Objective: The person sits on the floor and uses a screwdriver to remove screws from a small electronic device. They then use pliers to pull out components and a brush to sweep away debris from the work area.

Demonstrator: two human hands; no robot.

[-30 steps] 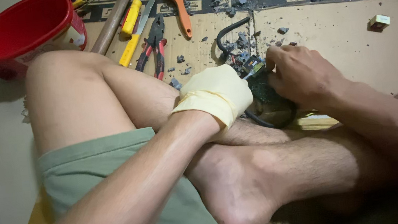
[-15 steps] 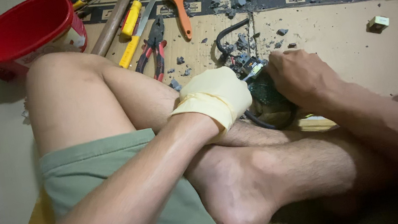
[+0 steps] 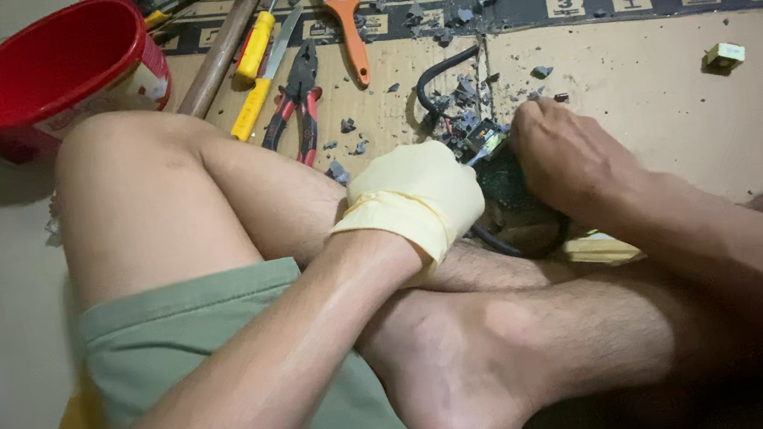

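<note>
**Inspector A:** What is recorded nearest the camera?

**Inspector B:** Crossed bare legs and green shorts [image 3: 227,379] are seen in the foreground, seated on flattened cardboard [image 3: 659,103]. Just beyond the shin, a dark rounded device [image 3: 512,208] is held between both hands, low against the legs.

**Inspector A:** How are the hands set?

**Inspector B:** The left hand [image 3: 418,195], covered by a pale yellow glove, is closed around the near side of the dark rounded device. The right hand [image 3: 569,157], bare, is curled over its far side, fingers bent down onto it. Whether a small tool is pinched in the right hand cannot be told.

**Inspector A:** What state is the work judged to be in?

**Inspector B:** Grey fragments [image 3: 460,103] are scattered just beyond the device, and a black cable [image 3: 433,82] is looped there. An opened part with small coloured pieces is exposed at the device's top. Breaking-open is judged partly done; the main body is still whole and in hand.

**Inspector A:** And further off?

**Inspector B:** Red-handled pliers [image 3: 296,109], a yellow-handled screwdriver [image 3: 254,46], a wooden hammer handle [image 3: 220,45] and an orange-handled brush [image 3: 345,15] are laid out untouched. A red bucket [image 3: 58,65] is noted at far left, a small yellowish block [image 3: 724,56] at far right.
</note>
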